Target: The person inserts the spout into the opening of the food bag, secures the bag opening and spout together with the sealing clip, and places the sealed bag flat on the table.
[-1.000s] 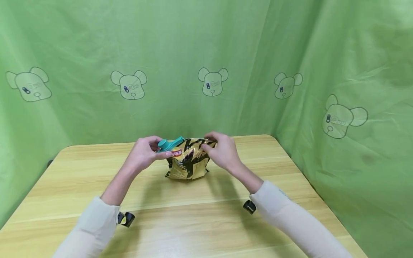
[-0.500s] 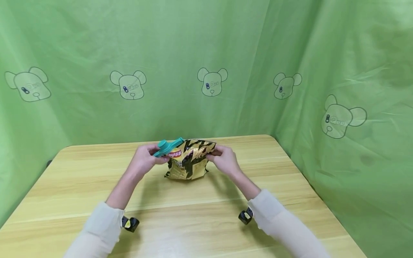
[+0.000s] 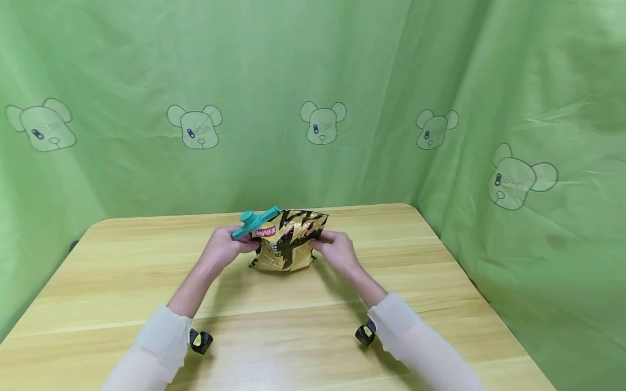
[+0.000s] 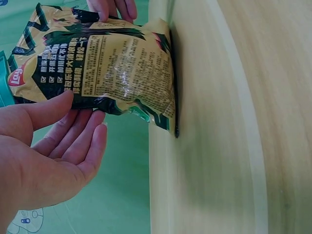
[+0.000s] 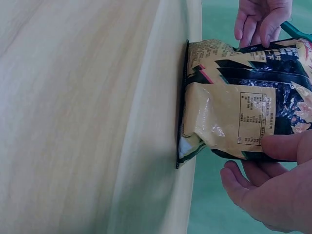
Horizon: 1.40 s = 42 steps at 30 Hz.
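Observation:
A gold-and-black Lay's chip bag stands upright on the table, its bottom edge on the wood. A teal bag clip with a round knob sits slantwise across the bag's upper left corner. The left hand holds the bag's left edge just below the clip, thumb on the printed face and fingers behind. On the opposite side, the right hand pinches the right edge, its thumb on the near face. Only a bit of the clip shows in the left wrist view.
The wooden table reaches back to a green curtain printed with bear heads, which also runs along both sides. Small black wrist cameras hang beneath the sleeves.
The right hand has slid from the bag's upper right corner down its right edge. The left hand has moved down from the clip to the left edge. Bag and clip stay nearly in place.

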{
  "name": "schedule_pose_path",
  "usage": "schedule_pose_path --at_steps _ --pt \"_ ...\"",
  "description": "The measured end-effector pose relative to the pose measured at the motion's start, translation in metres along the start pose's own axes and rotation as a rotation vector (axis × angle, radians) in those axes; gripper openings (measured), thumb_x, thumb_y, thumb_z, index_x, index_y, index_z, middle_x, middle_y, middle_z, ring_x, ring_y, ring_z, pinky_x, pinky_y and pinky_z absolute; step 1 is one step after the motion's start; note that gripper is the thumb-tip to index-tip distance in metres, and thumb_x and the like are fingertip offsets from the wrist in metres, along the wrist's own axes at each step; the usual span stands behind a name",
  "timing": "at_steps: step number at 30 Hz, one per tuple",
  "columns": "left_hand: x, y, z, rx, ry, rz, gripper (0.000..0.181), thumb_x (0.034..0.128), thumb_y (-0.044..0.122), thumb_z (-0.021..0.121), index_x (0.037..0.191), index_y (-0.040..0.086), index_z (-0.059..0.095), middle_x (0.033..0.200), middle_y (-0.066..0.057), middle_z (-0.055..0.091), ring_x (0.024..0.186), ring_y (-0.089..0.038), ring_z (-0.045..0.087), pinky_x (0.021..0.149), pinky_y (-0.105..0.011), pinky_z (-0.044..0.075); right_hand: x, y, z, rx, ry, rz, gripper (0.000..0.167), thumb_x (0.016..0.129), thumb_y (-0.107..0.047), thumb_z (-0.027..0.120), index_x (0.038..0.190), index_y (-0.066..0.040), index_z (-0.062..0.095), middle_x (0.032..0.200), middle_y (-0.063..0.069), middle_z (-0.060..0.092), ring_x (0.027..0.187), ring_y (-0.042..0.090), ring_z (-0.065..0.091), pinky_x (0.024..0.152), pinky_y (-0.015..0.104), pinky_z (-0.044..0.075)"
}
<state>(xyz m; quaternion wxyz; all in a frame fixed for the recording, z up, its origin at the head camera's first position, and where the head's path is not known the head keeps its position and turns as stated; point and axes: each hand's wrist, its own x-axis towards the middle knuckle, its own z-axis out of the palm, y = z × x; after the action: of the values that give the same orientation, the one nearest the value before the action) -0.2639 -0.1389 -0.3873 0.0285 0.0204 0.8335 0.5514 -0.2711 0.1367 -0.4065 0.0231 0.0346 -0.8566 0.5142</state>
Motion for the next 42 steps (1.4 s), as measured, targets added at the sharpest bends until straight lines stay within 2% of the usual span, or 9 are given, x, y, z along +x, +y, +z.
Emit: schedule_pose_path --at_steps 5,10,15,18,22,30,35,38,42 --pt "0.001 -0.003 0.003 -0.004 0.004 0.001 0.033 0.0848 0.011 0.081 0.068 0.015 0.052 0.068 0.004 0.053 0.084 -0.019 0.052 0.08 -0.033 0.045 0.001 0.002 0.0 0.01 0.003 0.014 0.026 0.091 -0.016 0.072 0.116 -0.008 0.076 0.116 0.014 0.075 0.116 0.035 0.068 0.103 0.052 0.049" --pt "0.0 -0.003 0.004 0.004 0.033 -0.021 0.034 0.0845 0.013 0.081 0.066 0.015 0.053 0.068 0.004 0.053 0.082 -0.02 0.05 0.077 -0.034 0.043 0.001 0.002 0.0 0.037 -0.011 0.042 0.025 0.092 -0.016 0.073 0.115 -0.008 0.076 0.116 0.014 0.075 0.118 0.035 0.067 0.102 0.053 0.05" --pt "0.0 -0.002 0.004 0.025 0.082 -0.028 0.012 0.0823 0.013 0.082 0.079 0.008 0.071 0.079 -0.001 0.071 0.092 -0.026 0.063 0.089 -0.044 0.05 0.001 0.0 -0.001 0.035 -0.023 0.059 0.023 0.092 -0.017 0.073 0.113 -0.008 0.076 0.117 0.014 0.074 0.12 0.037 0.066 0.107 0.056 0.045" --pt "-0.001 0.0 0.003 0.034 0.092 -0.04 0.015 0.0823 0.014 0.082 0.092 0.004 0.076 0.086 -0.006 0.076 0.094 -0.028 0.069 0.092 -0.048 0.05 -0.001 -0.004 -0.003 0.022 -0.019 0.061 0.017 0.093 -0.018 0.072 0.106 -0.008 0.079 0.11 0.013 0.077 0.108 0.035 0.069 0.102 0.054 0.049" --pt "-0.004 0.004 0.003 0.002 0.065 -0.077 0.02 0.0863 0.014 0.078 0.1 0.0 0.072 0.088 -0.011 0.075 0.086 -0.027 0.073 0.088 -0.043 0.053 -0.003 -0.01 -0.005 0.022 -0.012 0.052 0.012 0.093 -0.017 0.074 0.093 -0.007 0.079 0.093 0.012 0.077 0.085 0.03 0.073 0.087 0.046 0.058" --pt "-0.005 0.005 0.013 -0.164 0.012 -0.115 0.016 0.0911 -0.002 0.069 0.103 -0.01 0.063 0.101 -0.023 0.071 0.076 -0.03 0.074 0.076 -0.036 0.063 -0.008 -0.015 -0.008 0.009 -0.032 0.061 0.012 0.092 -0.01 0.073 0.083 -0.003 0.076 0.084 0.011 0.074 0.073 0.034 0.072 0.075 0.047 0.061" --pt "-0.005 -0.003 0.019 -0.113 -0.003 -0.156 0.011 0.0925 -0.001 0.067 0.102 -0.006 0.064 0.105 -0.021 0.069 0.074 -0.025 0.073 0.079 -0.035 0.062 -0.01 -0.012 -0.007 -0.015 -0.058 0.096 0.011 0.091 -0.009 0.073 0.083 -0.003 0.076 0.083 0.011 0.074 0.068 0.033 0.071 0.072 0.046 0.062" --pt "-0.005 -0.009 0.021 -0.076 -0.044 -0.17 0.01 0.094 0.001 0.066 0.101 -0.006 0.063 0.107 -0.021 0.068 0.075 -0.025 0.074 0.083 -0.036 0.061 -0.011 -0.007 -0.006 -0.014 -0.095 0.123 0.013 0.091 -0.009 0.072 0.082 -0.001 0.074 0.083 0.011 0.074 0.071 0.037 0.072 0.074 0.046 0.062" --pt "-0.004 -0.013 0.021 -0.064 -0.098 -0.182 0.009 0.0959 0.001 0.063 0.101 -0.006 0.062 0.107 -0.021 0.067 0.077 -0.025 0.073 0.086 -0.039 0.061 -0.012 -0.003 -0.005 -0.009 -0.129 0.143 0.013 0.092 -0.01 0.072 0.081 -0.002 0.073 0.081 0.011 0.072 0.066 0.033 0.071 0.073 0.043 0.061"
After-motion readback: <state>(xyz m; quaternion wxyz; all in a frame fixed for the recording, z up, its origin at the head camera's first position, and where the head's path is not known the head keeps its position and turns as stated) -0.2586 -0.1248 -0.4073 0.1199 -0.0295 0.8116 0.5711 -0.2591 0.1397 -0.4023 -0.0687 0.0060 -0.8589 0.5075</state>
